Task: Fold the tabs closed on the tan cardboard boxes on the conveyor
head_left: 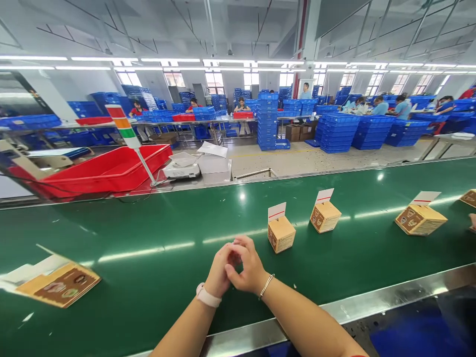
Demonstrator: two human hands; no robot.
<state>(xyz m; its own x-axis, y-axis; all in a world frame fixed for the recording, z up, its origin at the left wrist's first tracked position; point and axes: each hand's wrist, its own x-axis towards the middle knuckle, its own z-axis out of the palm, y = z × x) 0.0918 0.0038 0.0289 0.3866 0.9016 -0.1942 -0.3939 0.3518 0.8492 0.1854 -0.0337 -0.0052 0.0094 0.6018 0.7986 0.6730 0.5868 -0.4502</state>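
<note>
Over the green conveyor belt (148, 292), my left hand (220, 270) and my right hand (250, 265) meet with curled fingers touching. Whether anything small is between them is hidden. To the right of my hands stands a brown and tan box (281, 235) with a white card upright in its top. Farther right are a second such box (326, 217) and a third, tilted one (420, 219). An open brown box (61, 285) with raised flaps lies at the left, away from my hands.
Beyond the belt sit a red tray (111, 171), a white scale (182, 166) and a striped signal light (124, 128). Another box (469, 197) and a person's fingers (472, 221) show at the right edge. Blue crates (267, 121) and several people are farther back.
</note>
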